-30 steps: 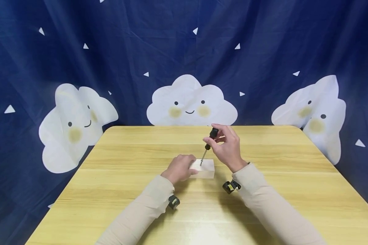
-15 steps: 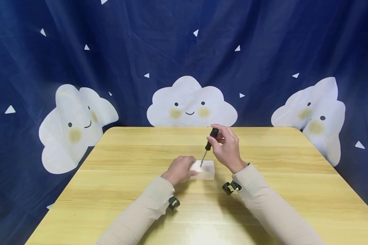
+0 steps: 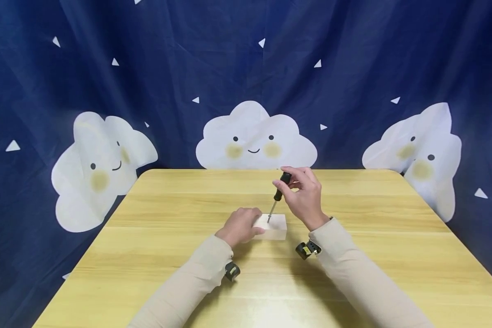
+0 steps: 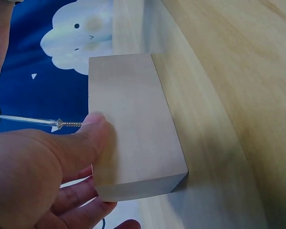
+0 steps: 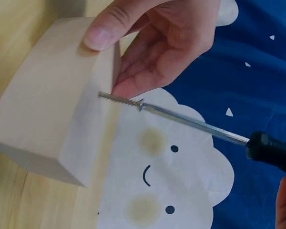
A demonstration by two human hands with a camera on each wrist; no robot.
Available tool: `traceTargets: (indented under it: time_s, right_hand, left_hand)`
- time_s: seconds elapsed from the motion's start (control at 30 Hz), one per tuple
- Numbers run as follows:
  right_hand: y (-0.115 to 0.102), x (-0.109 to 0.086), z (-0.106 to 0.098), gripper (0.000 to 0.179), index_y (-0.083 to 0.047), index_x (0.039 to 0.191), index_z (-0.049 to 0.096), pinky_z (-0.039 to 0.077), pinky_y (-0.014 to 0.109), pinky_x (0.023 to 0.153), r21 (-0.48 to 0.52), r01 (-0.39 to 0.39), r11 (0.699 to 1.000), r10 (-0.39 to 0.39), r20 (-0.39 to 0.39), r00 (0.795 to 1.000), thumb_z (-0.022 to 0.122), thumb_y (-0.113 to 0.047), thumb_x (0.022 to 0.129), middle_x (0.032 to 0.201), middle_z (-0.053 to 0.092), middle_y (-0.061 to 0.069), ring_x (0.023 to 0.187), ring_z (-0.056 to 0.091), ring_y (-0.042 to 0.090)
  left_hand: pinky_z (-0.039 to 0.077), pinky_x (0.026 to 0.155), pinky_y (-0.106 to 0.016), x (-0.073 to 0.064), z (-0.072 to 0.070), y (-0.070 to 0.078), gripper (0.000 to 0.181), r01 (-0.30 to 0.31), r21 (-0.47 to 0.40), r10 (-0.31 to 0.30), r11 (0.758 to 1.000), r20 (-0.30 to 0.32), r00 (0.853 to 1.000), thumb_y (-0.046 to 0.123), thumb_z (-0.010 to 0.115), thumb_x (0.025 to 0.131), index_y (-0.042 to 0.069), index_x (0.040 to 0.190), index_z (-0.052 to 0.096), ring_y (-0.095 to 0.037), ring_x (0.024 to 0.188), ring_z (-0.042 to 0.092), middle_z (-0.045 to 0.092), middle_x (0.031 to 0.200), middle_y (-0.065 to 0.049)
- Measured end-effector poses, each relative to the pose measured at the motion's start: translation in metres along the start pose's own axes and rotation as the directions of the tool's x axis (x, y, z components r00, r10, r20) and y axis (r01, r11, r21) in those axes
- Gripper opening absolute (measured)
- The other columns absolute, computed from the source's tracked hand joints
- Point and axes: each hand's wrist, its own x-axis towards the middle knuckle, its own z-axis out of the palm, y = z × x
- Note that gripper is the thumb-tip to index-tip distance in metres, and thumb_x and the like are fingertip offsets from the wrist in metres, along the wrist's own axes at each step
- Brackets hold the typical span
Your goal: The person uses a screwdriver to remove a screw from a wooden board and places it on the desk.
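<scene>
A pale wooden block [image 3: 275, 234] lies on the table, and my left hand [image 3: 240, 225] grips its left end, thumb on the near side. A screw [image 5: 120, 99] stands in the block's top face with much of its thread showing. The tip of a black-handled screwdriver [image 3: 278, 193] sits in the screw head, its shaft tilted a little to the right. My right hand [image 3: 304, 195] pinches the handle near its top between thumb and fingers. In the left wrist view the thumb hides where the screw [image 4: 69, 124] enters the block.
The light wooden table [image 3: 168, 273] spreads around both hands. Behind its far edge hangs a dark blue curtain [image 3: 180, 54] with white clouds and triangles. A small black camera is strapped to each wrist.
The fingers of my right hand shift slightly around the screwdriver handle. My left hand and the block stay in place, and the screw stays under the tip.
</scene>
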Motion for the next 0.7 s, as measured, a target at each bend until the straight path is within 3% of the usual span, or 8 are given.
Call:
traceTargets:
  time_s: [0.13, 0.4, 0.57, 0.7]
  right_hand:
    - [0.0017, 0.0001, 0.0000, 0.036, 0.004, 0.107, 0.070, 0.055, 0.017, 0.062, 0.004, -0.013, 1.000, 0.013, 0.019, 1.000, 0.082, 0.005, 0.073, 0.084, 0.055, 0.015, 0.066, 0.064, 0.024]
    - [0.0031, -0.0006, -0.0035, 0.033, 0.005, 0.114, 0.064, 0.058, 0.027, 0.065, -0.011, 0.003, 1.000, -0.002, 0.077, 0.997, 0.071, 0.008, 0.082, 0.090, 0.062, 0.016, 0.075, 0.066, 0.026]
    - [0.0049, -0.0012, -0.0042, 0.036, 0.004, 0.110, 0.065, 0.059, 0.035, 0.059, 0.007, -0.003, 1.000, 0.002, 0.071, 0.997, 0.078, 0.004, 0.077, 0.092, 0.060, 0.017, 0.075, 0.065, 0.027]
    - [0.0023, 0.0002, -0.0045, 0.041, 0.004, 0.107, 0.064, 0.058, 0.034, 0.055, -0.021, -0.030, 0.999, 0.031, 0.067, 0.997, 0.084, 0.000, 0.072, 0.090, 0.056, 0.017, 0.070, 0.063, 0.025]
  left_hand:
    - [0.049, 0.094, -0.041, -0.0001, 0.0004, -0.0005, 0.049, 0.005, -0.005, -0.005, 1.000, -0.002, 1.000, 0.029, 0.076, 0.084, 0.004, 0.123, 0.061, -0.028, 0.105, 0.062, 0.067, 0.115, -0.011]
    - [0.049, 0.094, -0.040, -0.0012, 0.0008, -0.0001, 0.048, 0.016, -0.007, -0.016, 1.000, -0.003, 1.000, 0.029, 0.076, 0.084, 0.004, 0.123, 0.062, -0.028, 0.105, 0.062, 0.067, 0.115, -0.011]
    - [0.049, 0.094, -0.041, -0.0012, 0.0003, 0.0010, 0.048, 0.016, -0.011, -0.016, 1.000, 0.001, 1.000, 0.029, 0.076, 0.084, 0.004, 0.123, 0.062, -0.028, 0.105, 0.062, 0.067, 0.115, -0.011]
    - [0.049, 0.094, -0.042, -0.0011, -0.0002, 0.0018, 0.048, 0.013, -0.007, -0.013, 1.000, 0.001, 1.000, 0.029, 0.076, 0.084, 0.004, 0.122, 0.062, -0.028, 0.104, 0.062, 0.067, 0.114, -0.010]
